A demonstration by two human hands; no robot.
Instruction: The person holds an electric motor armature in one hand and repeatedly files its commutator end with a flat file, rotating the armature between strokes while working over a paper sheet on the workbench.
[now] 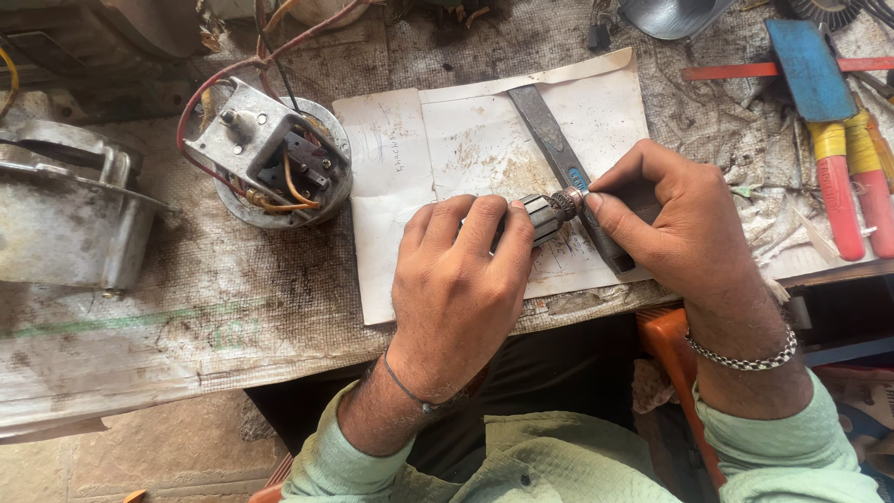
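Dark motor armature (543, 212) gripped by left hand (456, 279), right hand (675, 224) fingers pinching its end

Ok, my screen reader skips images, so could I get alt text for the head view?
Left hand grips a small motor armature while right hand pinches its commutator end, over stained paper and a flat file. A wired motor housing sits left.

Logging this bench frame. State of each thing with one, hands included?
Left hand: closed around the small motor armature, held level.
Right hand: fingertips pinched on the armature's end.
Flat file: lying on the paper sheets, unheld.
Motor housing: open, wires exposed.
Pliers: lying idle.
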